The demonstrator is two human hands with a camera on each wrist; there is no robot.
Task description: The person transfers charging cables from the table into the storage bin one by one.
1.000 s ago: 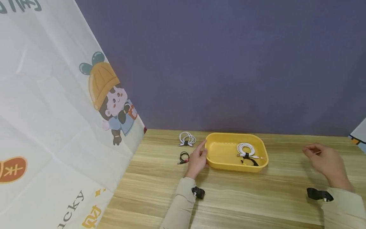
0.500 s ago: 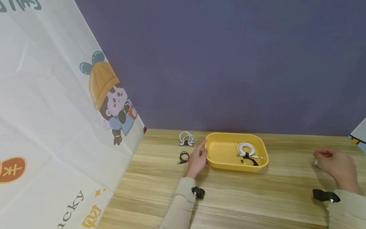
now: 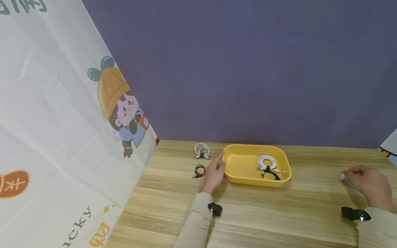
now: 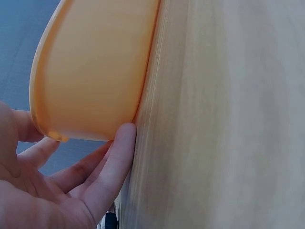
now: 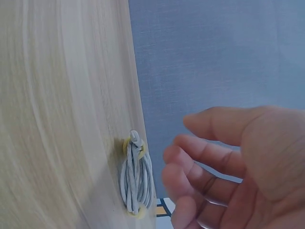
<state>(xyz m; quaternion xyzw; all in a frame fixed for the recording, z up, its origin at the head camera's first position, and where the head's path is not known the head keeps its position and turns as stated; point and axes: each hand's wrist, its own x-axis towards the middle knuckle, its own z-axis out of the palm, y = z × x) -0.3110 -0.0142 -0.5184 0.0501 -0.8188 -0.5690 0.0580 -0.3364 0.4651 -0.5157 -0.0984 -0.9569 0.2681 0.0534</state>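
Note:
My left hand (image 3: 214, 175) touches the left end of a yellow plastic tray (image 3: 248, 180); in the left wrist view its extended fingers (image 4: 123, 145) lie against the tray wall. A white coiled charging cable (image 3: 266, 160) with a black strap and a short black cable (image 3: 273, 175) lie inside the tray, at its right. On the right, my right hand (image 3: 370, 182) hovers beside a bundled pale grey cable (image 5: 136, 179) with yellow ties, lying on the table. The right wrist view shows its fingers loosely bent, with a gap to the bundle and nothing between them.
Left of the tray lie a white coiled cable (image 3: 203, 151) and a small black coiled cable (image 3: 200, 170). A wooden table (image 3: 266, 217) carries everything. A dark blue cloth wall (image 3: 248, 69) rises behind; a printed white sheet (image 3: 62, 120) stands at the left.
My right hand has moved to the right and slightly nearer, and the pale cable bundle has come into view under its fingertips. The left hand and the tray have stayed put.

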